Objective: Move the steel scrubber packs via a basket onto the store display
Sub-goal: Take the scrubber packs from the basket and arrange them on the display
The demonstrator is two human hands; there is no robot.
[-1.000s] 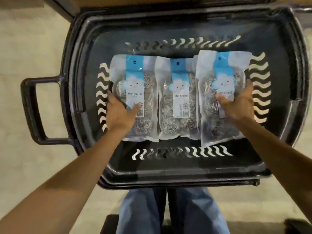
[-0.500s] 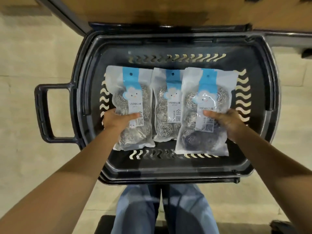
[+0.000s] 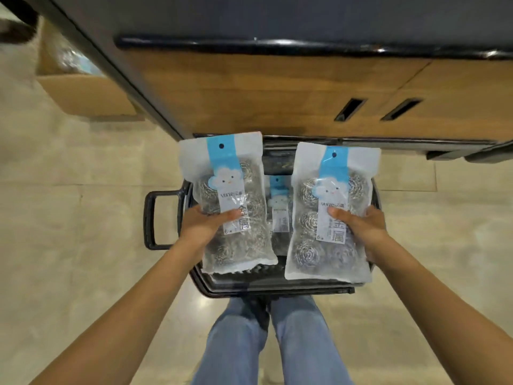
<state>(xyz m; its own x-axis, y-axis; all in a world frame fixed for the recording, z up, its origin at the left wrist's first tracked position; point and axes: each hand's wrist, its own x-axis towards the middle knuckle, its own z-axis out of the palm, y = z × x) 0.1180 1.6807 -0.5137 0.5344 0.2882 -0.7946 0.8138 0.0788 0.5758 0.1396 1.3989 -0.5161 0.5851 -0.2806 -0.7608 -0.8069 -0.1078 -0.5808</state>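
Thumbs on top, the left hand (image 3: 205,225) pinched a scrubber pack (image 3: 236,190) at the basket's (image 3: 277,287) 9 o'clock, the right hand (image 3: 363,227) another pack (image 3: 330,207) at 3, probably for the display (image 3: 277,87) at 12. A third pack (image 3: 278,209) lay inside.

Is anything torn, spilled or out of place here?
Nothing stands out. The left hand holds the left pack, the right hand the right pack, both intact, above the basket; a third pack lies inside it.
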